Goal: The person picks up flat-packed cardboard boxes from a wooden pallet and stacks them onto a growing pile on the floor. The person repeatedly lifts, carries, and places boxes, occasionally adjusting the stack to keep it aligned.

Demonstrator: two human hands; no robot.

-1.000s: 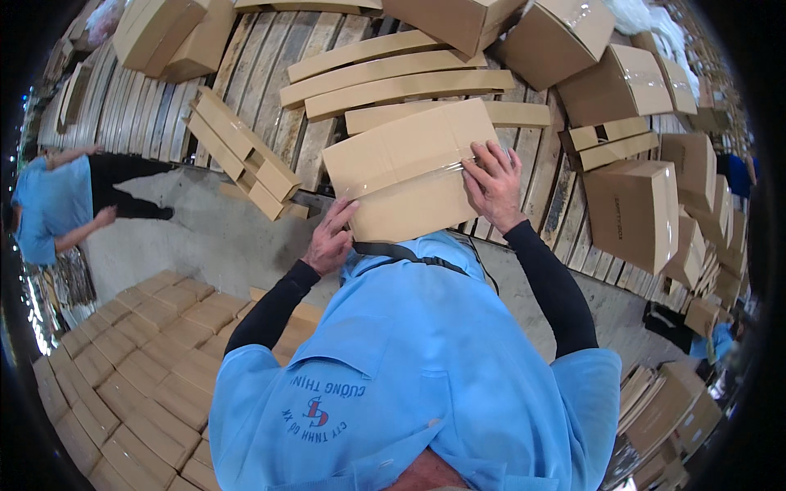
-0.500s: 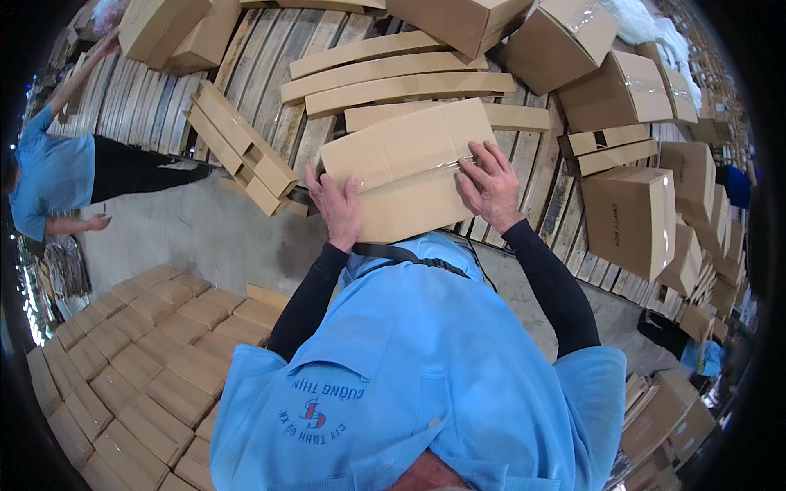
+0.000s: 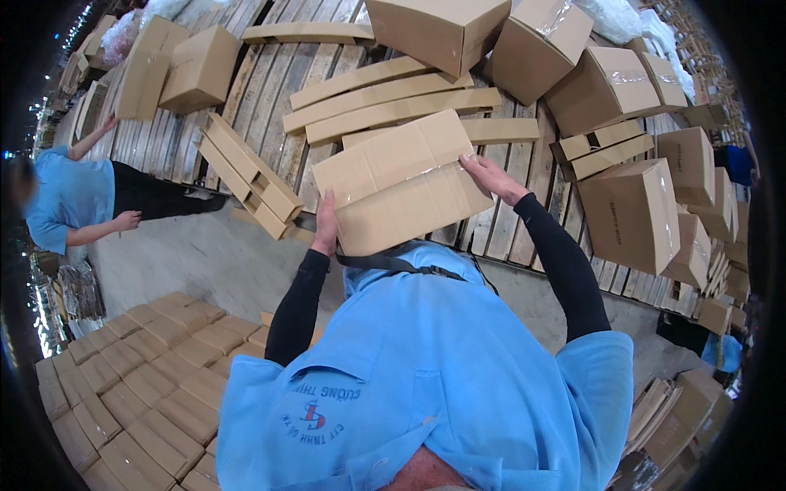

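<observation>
Platform slats showing right of carton | left fingers, right fingers: holding its opposite edges

Grey floor alongside long, slatted wooden platform.

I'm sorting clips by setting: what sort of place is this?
Most likely a warehouse or factory packing area: boxes stand on wooden slats, brown cartons lie packed in rows, and a taped carton is in hand.
</observation>
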